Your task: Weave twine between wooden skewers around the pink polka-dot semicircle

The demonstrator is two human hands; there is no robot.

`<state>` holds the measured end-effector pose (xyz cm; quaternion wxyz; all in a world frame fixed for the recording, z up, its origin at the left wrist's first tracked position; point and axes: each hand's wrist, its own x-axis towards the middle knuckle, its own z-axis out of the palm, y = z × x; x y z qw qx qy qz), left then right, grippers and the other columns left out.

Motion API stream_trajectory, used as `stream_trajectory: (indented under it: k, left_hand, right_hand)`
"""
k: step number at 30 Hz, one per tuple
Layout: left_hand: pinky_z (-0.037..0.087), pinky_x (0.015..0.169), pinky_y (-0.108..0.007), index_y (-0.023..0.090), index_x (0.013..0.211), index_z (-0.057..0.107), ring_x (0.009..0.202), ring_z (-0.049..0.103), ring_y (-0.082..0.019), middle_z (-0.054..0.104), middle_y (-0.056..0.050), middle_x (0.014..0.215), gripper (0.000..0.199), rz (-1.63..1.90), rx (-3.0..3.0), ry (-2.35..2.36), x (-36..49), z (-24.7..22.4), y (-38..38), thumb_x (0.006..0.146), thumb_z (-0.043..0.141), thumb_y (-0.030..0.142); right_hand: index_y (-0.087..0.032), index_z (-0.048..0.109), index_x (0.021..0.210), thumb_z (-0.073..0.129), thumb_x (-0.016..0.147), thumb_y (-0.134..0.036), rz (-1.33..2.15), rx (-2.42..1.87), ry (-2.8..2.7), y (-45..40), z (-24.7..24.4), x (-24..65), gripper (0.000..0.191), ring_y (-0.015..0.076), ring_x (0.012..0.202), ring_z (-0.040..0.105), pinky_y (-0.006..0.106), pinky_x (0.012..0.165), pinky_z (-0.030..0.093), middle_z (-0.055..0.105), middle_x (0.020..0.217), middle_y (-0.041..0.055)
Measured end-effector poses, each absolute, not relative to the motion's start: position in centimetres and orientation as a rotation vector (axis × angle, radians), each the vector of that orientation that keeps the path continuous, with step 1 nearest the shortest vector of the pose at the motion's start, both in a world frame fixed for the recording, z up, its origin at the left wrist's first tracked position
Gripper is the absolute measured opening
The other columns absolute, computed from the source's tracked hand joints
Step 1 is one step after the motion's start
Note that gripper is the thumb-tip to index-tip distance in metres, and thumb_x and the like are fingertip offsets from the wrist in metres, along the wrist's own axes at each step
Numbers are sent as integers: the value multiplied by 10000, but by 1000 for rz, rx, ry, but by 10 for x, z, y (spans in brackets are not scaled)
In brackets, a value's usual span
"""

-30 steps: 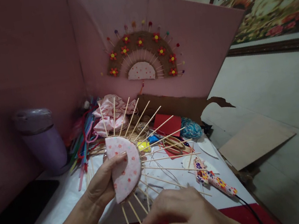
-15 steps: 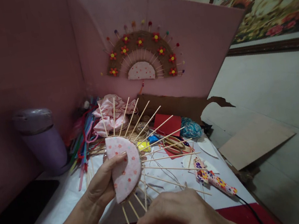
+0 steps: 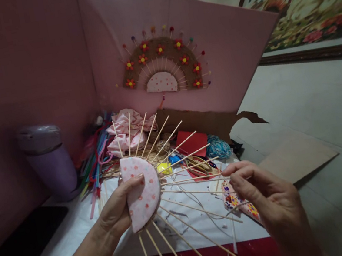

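My left hand (image 3: 114, 210) grips the straight edge of a half-circle piece (image 3: 144, 192) covered in pale pink cloth with red dots, thumb lying across its front. Thin wooden sticks (image 3: 173, 138) fan out from its curved rim. To the right, my right hand (image 3: 266, 199) has its thumb and fingertips pinched together near the tips of the sticks. A thin greyish cord (image 3: 196, 180) runs from the rim to these fingers, and a loose end hangs below them. Behind this hand lies a flower-patterned glue gun (image 3: 233, 198), partly covered.
On the pink board behind hangs a finished half-circle decoration (image 3: 160, 50) with red flowers. A purple tumbler (image 3: 49, 162) stands left. Pink cloth (image 3: 128, 129), blue yarn (image 3: 218, 146), scissors (image 3: 199, 165) and colourful pipe cleaners (image 3: 97, 158) lie on the white-covered table.
My right hand has moved up and to the right, from the lower sticks to beside the right-hand stick tips, drawing the cord out. My left hand and the half-circle piece have barely moved.
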<state>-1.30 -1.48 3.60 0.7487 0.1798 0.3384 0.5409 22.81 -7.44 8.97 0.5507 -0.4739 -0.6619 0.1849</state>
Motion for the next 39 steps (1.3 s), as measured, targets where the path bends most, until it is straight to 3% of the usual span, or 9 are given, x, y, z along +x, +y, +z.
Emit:
stream_trajectory:
  k: [7, 11, 18, 27, 35, 39]
  left_hand:
    - [543, 646, -335, 90, 887, 623, 655, 658, -208, 705, -106, 764, 192, 1171, 396, 723, -14, 33, -12, 701, 575, 81]
    - [546, 618, -340, 85, 876, 620, 631, 658, -211, 705, -111, 748, 181, 1193, 377, 726, -14, 33, -11, 704, 569, 72]
    - [543, 557, -307, 77, 835, 615, 574, 653, -191, 700, -103, 675, 145, 1200, 296, 703, -13, 40, -13, 742, 507, 49]
    - [548, 589, -333, 80, 850, 621, 594, 656, -206, 703, -106, 699, 152, 1174, 340, 721, -14, 36, -13, 714, 556, 75]
    - [544, 608, -341, 98, 875, 624, 618, 655, -209, 705, -101, 742, 188, 1192, 398, 758, -14, 30, -11, 691, 590, 87]
    - [541, 585, -329, 107, 870, 621, 608, 652, -204, 703, -89, 735, 188, 1208, 411, 767, -13, 32, -12, 689, 584, 74]
  right_hand:
    - [-175, 560, 690, 570, 757, -313, 492, -1241, -1424, -49, 71, 247, 154, 99, 550, 423, 207, 468, 333, 519, 678, -2]
    - [-173, 571, 703, 592, 739, -318, 697, -1236, -1381, -45, 67, 254, 151, 73, 474, 358, 187, 411, 284, 434, 563, -35]
    - [-159, 538, 597, 616, 711, -315, 854, -1185, -1449, -47, 71, 260, 208, 93, 558, 438, 197, 457, 351, 544, 771, 34]
    - [-170, 560, 657, 619, 718, -339, 914, -1205, -1315, -41, 65, 259, 188, 55, 424, 305, 174, 390, 254, 396, 498, -56]
    - [-182, 569, 646, 611, 734, -204, 357, -1053, -1479, -59, 77, 249, 99, 140, 741, 515, 234, 615, 404, 538, 774, 18]
    - [-190, 563, 660, 553, 766, -150, 461, -906, -1558, -80, 85, 229, 113, 162, 779, 572, 265, 661, 459, 594, 831, 35]
